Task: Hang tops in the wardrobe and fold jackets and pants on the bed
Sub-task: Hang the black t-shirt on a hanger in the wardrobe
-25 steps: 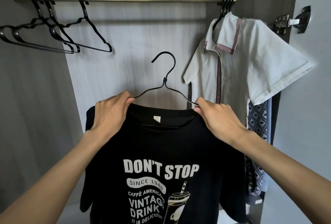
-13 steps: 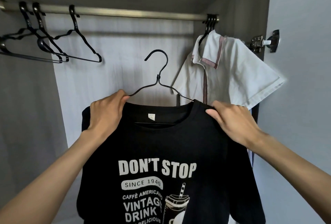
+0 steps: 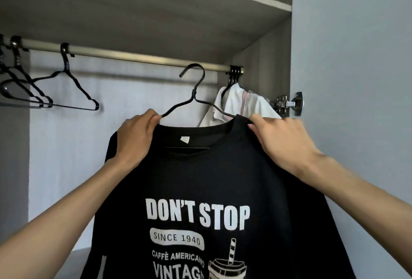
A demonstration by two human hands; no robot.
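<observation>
Black T-shirt (image 3: pixel 223 178) on hanger (image 3: pixel 194 95), print "DON'T STOP", "SINCE 1940", "CAFFÈ AMERICANO"

I note a black T-shirt (image 3: pixel 200 178) at centre frame, front towards me. Its white print reads DON'T STOP and SINCE 1940, with a cup-and-straw graphic at the lower edge. It sits on a black wire hanger (image 3: pixel 193 98) whose arms run into the collar, and a small white label shows inside the neck. The left hand (image 3: pixel 136 138) grips the shoulder left of the collar; the right hand (image 3: pixel 283 142) grips the shoulder to its right. The hanger's hook overlaps the wardrobe rail (image 3: pixel 133 56) at upper centre; I cannot tell whether it is seated. A white top (image 3: pixel 245 104) with a pink-trimmed collar hangs at the rail's right end, partly behind the black shirt.
</observation>
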